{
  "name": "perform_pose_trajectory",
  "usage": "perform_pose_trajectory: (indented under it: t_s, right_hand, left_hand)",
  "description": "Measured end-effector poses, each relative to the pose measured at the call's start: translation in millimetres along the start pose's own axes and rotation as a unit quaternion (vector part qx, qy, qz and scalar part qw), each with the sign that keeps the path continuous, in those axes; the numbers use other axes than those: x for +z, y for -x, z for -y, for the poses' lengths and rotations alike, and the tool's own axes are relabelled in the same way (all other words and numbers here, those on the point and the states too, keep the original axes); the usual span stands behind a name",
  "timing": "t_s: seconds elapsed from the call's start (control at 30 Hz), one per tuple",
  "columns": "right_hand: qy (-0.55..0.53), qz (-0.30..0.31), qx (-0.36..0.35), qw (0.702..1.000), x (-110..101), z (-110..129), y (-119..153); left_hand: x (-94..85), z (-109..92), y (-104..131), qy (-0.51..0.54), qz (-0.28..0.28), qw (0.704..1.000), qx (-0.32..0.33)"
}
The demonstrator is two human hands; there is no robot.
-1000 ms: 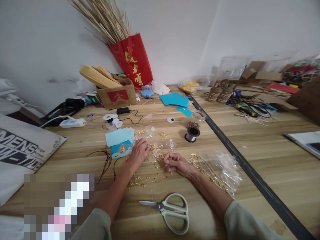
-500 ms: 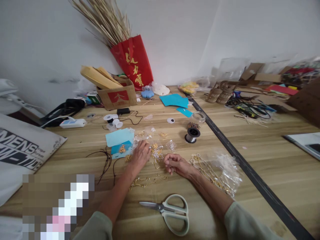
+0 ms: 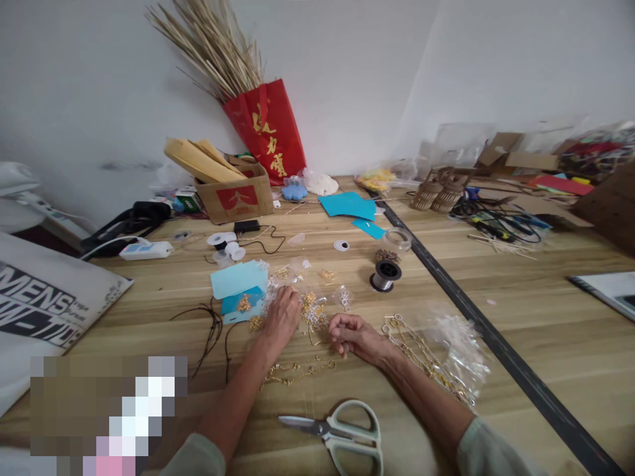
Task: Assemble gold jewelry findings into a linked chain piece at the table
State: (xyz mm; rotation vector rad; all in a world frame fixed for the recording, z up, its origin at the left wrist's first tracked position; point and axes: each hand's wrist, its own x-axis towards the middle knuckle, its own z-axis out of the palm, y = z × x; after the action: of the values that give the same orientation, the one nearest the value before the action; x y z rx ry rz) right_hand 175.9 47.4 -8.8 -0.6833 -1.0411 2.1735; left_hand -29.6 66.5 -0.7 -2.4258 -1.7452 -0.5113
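Observation:
My left hand (image 3: 284, 315) is closed, its bent fingers held together among clear plastic bits and small bags; the fingertips are hidden. Just right of it lies a loose pile of gold and silver beads and findings (image 3: 313, 313). Beyond that pile, my right hand (image 3: 351, 334) is curled in a pinch above the table, and whatever sits in its fingers is too small to make out. A gold chain (image 3: 302, 371) lies in front of the hands. Silver rings in a clear bag (image 3: 343, 299) rest behind my right hand. Gold pieces in another bag (image 3: 243, 303) lie on blue card.
Scissors (image 3: 327, 426) lie near the front. Several gold chains (image 3: 421, 354) and crumpled plastic bags (image 3: 461, 347) lie beside my right forearm. A wire spool (image 3: 385, 276) and a bead jar (image 3: 389, 254) stand behind. Black cord (image 3: 211, 327) lies to the left.
The whole view has shifted slightly, so things appear a little lower and further right. Both hands keep nearly the same places over the table.

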Motion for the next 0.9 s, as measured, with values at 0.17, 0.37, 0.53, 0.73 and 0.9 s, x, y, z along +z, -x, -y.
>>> perform_pose_trajectory:
  t_s: [0.17,0.37,0.53,0.73,0.9]
  right_hand:
    - [-0.001,-0.007,0.004,1.0,0.1,0.2,-0.8]
    - [-0.004,-0.015,0.012,1.0,0.7,0.8,-1.4]
    - [-0.004,-0.018,0.018,1.0,0.1,-0.7,-2.3]
    - [-0.007,-0.02,0.022,1.0,-1.7,-2.0,-3.2]
    - [-0.011,-0.021,0.021,1.0,-1.2,-1.7,-3.3]
  left_hand:
    - [1.5,0.8,1.0,0.029,-0.009,1.0,-0.008]
    - [1.4,-0.8,1.3,0.021,0.013,0.999,-0.027]
    - [4.9,0.1,2.0,0.041,0.007,0.999,-0.03]
    - [5.7,1.4,1.3,0.044,0.012,0.998,-0.034]
    - [4.4,1.2,1.7,0.039,0.019,0.999,-0.029]
